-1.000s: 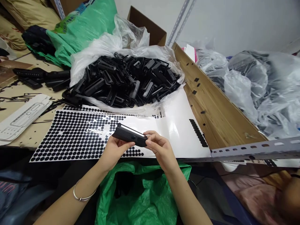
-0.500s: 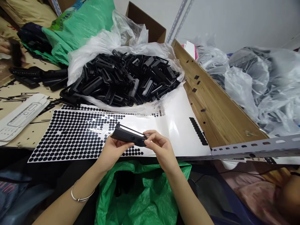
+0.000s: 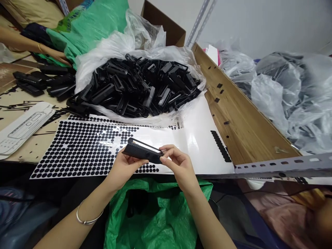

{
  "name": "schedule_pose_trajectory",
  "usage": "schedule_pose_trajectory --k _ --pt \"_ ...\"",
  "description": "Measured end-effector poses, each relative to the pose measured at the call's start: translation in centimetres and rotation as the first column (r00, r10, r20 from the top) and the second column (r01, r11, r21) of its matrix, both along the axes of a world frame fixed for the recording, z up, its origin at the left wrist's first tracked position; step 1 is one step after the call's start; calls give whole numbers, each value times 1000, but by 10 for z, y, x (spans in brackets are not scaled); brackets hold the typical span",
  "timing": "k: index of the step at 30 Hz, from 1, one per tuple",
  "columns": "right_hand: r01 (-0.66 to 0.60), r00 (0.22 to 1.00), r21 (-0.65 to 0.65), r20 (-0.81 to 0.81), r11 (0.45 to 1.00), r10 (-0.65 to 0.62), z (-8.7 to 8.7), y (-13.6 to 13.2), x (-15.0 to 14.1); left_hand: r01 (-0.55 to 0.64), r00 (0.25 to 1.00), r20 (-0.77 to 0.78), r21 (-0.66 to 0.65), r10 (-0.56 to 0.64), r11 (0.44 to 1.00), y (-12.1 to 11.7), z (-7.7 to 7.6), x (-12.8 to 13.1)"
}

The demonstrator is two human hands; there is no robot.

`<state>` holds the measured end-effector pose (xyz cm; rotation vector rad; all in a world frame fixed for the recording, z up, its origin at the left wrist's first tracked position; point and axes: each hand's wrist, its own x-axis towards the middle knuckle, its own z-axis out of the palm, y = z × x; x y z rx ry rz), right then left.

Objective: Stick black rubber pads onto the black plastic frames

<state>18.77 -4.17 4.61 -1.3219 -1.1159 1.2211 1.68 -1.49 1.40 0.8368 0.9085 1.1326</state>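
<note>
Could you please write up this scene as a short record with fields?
Left hand: holds the black part at its left end
Right hand: pinches the part's right end
Beyond the part: dotted sheet, then plastic bag heaped with black pieces
Below the hands: open green bag
Upper left: co-worker's hand beside green sack

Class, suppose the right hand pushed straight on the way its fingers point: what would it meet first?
Most likely the slim black textured part, which the right hand touches; beyond it, perhaps the white sheet of black dots, though depth is unclear.
</note>
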Motion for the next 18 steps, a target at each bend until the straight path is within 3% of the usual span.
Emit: schedule_pose_trajectory --k 18 --pt "2 1000 47 23 999 -3 -4 -1 -1 -23 1000 9 -21 24 999 0 6 -1"
